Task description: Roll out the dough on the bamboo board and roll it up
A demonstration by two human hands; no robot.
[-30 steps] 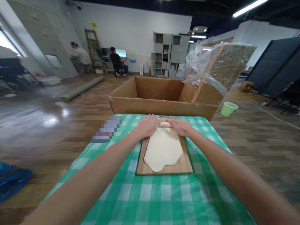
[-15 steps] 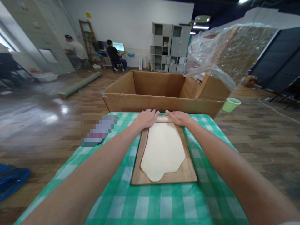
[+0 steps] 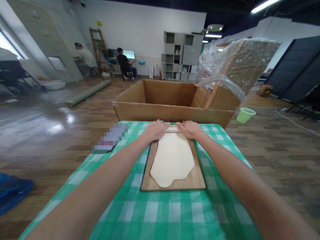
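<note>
A flat sheet of pale dough (image 3: 172,158) lies on a wooden board (image 3: 197,181). Across its far end runs a pale rolling pin (image 3: 174,130), of which only the middle shows between my hands. My left hand (image 3: 157,129) is over the pin's left end, and my right hand (image 3: 189,128) covers the right end. Both hands are closed over the pin, with the fingers pointing forward and inward. The dough narrows to a rounded lobe at its near edge, within the board.
A green-and-white checked cloth (image 3: 155,213) covers the table. Near its left edge lies a pixelated flat object (image 3: 110,138). Behind the table stands a big open cardboard box (image 3: 172,111); a light green bucket (image 3: 245,115) is right of it. Two people sit at the back.
The camera view has shifted slightly, so the room sits lower in the picture. My hands stay on the rolling pin at the far end of the dough, with little visible movement along it.
</note>
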